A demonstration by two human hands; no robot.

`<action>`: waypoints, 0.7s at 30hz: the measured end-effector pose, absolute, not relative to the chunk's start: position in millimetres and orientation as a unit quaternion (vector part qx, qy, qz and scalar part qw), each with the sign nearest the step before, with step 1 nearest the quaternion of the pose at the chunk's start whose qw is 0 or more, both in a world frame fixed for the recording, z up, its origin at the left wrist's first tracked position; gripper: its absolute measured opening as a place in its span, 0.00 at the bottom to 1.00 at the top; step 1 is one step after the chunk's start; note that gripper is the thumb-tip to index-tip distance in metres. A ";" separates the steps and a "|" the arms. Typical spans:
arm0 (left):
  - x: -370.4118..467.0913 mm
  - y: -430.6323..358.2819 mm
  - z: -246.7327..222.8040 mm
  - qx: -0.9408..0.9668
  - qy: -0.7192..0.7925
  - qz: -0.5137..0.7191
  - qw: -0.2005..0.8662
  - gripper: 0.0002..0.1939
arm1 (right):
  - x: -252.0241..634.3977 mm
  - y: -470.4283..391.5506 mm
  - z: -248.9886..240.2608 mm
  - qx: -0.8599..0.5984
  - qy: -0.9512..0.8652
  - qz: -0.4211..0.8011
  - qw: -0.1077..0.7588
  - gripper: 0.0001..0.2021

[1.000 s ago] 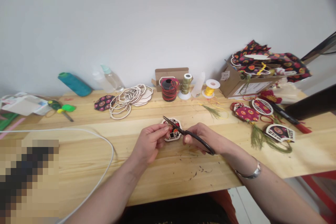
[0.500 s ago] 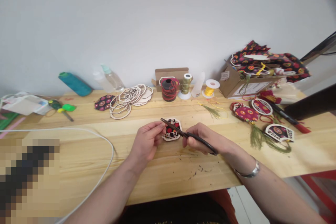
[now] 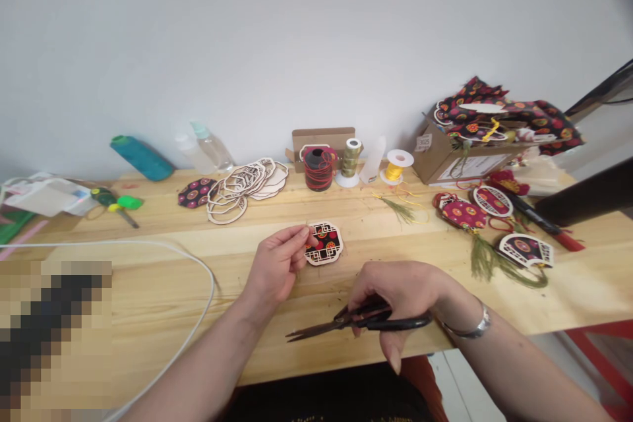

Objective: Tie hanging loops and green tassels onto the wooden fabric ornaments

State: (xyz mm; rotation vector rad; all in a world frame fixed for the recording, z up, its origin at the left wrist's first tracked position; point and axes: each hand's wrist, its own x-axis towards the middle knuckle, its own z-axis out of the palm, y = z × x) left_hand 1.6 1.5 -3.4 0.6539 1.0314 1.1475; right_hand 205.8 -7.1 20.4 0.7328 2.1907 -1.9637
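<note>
A small ornament (image 3: 325, 245) with a pale cut-out frame over dark fabric with red and orange patterns is pinched at its left edge by my left hand (image 3: 281, 262). My right hand (image 3: 395, 290) has its fingers around the handles of black scissors (image 3: 329, 326). The scissor blades point left, low over the table near its front edge, apart from the ornament. The thumb of my right hand sticks out below the handles.
Pale wooden frames (image 3: 247, 184) lie behind my left hand. Thread spools (image 3: 319, 170) stand by the wall. Finished ornaments with green tassels (image 3: 484, 257) and a cardboard box (image 3: 459, 158) are on the right. A white cable (image 3: 210, 277) curves at left.
The scissors have moved away from the ornament, down toward the table's front edge, with my right hand turned over. My left hand has stayed nearly still.
</note>
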 end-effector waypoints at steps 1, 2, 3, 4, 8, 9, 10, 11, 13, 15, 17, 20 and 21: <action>1.8 0.8 -3.0 0.297 0.455 0.503 0.673 0.10 | 205.2 -7.4 21.0 0.239 0.720 -0.649 0.055 0.26; 2.0 0.3 -2.6 0.304 0.452 0.498 0.675 0.10 | 205.0 -7.8 22.5 0.234 0.721 -0.650 0.052 0.26; 2.1 -0.2 -2.3 0.310 0.450 0.495 0.676 0.10 | 205.3 -8.4 25.2 0.232 0.726 -0.645 0.048 0.25; 2.2 -0.3 -2.1 0.316 0.448 0.494 0.675 0.09 | 206.3 -9.5 29.2 0.235 0.735 -0.634 0.043 0.24; 1.1 1.6 -2.0 0.304 0.449 0.514 0.665 0.09 | 218.7 -20.8 51.7 0.340 0.802 -0.492 -0.003 0.20; 0.8 2.3 -2.0 0.297 0.449 0.519 0.664 0.09 | 223.9 -25.1 56.0 0.389 0.811 -0.436 -0.014 0.19; 0.5 3.0 -1.8 0.291 0.449 0.522 0.664 0.09 | 229.5 -29.6 58.6 0.443 0.813 -0.377 -0.019 0.19; 0.3 3.4 -1.6 0.286 0.448 0.524 0.666 0.09 | 235.5 -34.1 59.2 0.498 0.807 -0.316 -0.018 0.19; 0.3 3.5 -1.0 0.283 0.448 0.521 0.669 0.10 | 247.2 -42.0 55.1 0.590 0.779 -0.213 0.011 0.20; 0.6 2.7 -0.6 0.286 0.449 0.518 0.669 0.10 | 256.8 -48.1 46.8 0.639 0.751 -0.158 0.052 0.19; 0.8 1.5 -0.6 0.287 0.450 0.517 0.669 0.10 | 263.1 -52.0 39.0 0.650 0.742 -0.147 0.071 0.15; 0.8 0.5 -0.9 0.282 0.451 0.517 0.671 0.10 | 267.0 -53.7 34.6 0.654 0.738 -0.150 0.076 0.11; 0.7 0.5 -0.9 0.280 0.451 0.518 0.671 0.10 | 267.4 -53.3 34.9 0.659 0.732 -0.152 0.080 0.11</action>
